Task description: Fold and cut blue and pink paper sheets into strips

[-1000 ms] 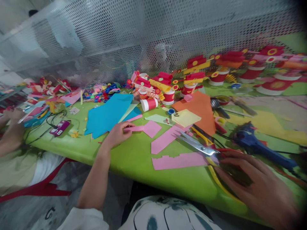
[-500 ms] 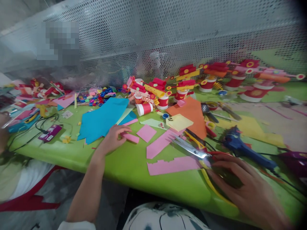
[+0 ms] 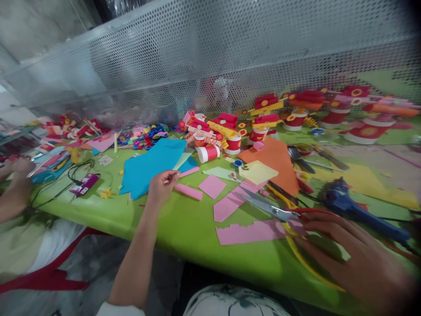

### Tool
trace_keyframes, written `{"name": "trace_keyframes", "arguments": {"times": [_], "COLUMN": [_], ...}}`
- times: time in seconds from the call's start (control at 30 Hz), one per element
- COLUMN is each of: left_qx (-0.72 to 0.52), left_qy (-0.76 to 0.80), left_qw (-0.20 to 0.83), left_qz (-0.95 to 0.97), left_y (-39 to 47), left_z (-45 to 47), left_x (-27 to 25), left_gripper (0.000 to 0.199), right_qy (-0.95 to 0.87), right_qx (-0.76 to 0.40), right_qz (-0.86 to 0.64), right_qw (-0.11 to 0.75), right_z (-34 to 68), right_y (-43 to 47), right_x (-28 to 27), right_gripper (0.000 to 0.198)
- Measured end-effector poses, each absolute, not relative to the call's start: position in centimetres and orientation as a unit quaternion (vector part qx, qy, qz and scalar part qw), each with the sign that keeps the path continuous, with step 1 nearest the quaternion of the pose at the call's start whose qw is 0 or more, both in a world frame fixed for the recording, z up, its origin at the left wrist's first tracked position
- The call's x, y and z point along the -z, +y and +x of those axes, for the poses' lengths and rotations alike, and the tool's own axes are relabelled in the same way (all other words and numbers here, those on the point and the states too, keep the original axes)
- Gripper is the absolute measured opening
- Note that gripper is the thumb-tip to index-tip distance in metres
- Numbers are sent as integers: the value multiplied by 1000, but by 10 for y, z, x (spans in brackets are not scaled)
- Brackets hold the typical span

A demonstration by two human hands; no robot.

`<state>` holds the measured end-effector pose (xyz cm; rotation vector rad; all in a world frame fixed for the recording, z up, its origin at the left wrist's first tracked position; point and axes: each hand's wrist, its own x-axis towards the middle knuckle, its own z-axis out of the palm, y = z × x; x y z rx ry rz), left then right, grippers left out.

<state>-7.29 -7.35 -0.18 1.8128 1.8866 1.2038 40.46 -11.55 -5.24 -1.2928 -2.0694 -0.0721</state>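
The fingertips of my left hand (image 3: 162, 185) are pinched together at the near end of a thin pink strip (image 3: 190, 171); whether they grip it I cannot tell. Just below them a rolled pink tube (image 3: 188, 192) lies on the green tabletop. My right hand (image 3: 351, 250) is around the handles of a pair of scissors (image 3: 279, 213), one red and one yellow, with the blades pointing left. Under and beside the blades lie a pointed pink piece (image 3: 225, 207) and a notched pink strip (image 3: 245, 232). A pink square (image 3: 212, 187) sits between the hands.
Blue sheets (image 3: 153, 166) and an orange sheet (image 3: 272, 162) lie behind. A blue glue gun (image 3: 358, 206) with a cable is at the right. Several red-and-white paper-cup models stand along the perforated metal screen (image 3: 210, 57). At far left are another person's hands (image 3: 21, 169).
My left hand has come off the pink tube and now pinches by the thin strip above it. The view has swung slightly left; my right hand still holds the scissors.
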Motion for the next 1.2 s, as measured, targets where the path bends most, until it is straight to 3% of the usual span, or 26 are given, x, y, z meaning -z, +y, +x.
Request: {"name": "trace_keyframes", "arguments": {"times": [0.13,0.3,0.6,0.83,0.97,1.2], "left_qx": [-425,-441,-436,-406,-398,-395], "left_qy": [660,659,640,639,632,622], "left_qw": [111,78,72,17,2,-15], "left_qz": [609,604,629,653,665,676], "left_y": [-75,-79,-83,-78,-78,-79], "left_z": [-71,-67,-61,-58,-57,-57], "left_x": [-2,-5,-4,2,5,7], "left_gripper": [40,55,78,72,67,63], "right_qy": [-818,-793,-801,-826,-800,-742], "right_qx": [47,-8,-4,-34,-37,-2], "right_qz": [-457,-501,-527,-505,-582,-668], "right_qw": [345,346,284,250,143,58], "right_z": [388,363,348,350,362,367], "right_y": [-113,-113,-103,-100,-80,-14], "right_x": [39,33,38,25,-4,-27], "right_gripper": [30,32,20,25,40,50]}}
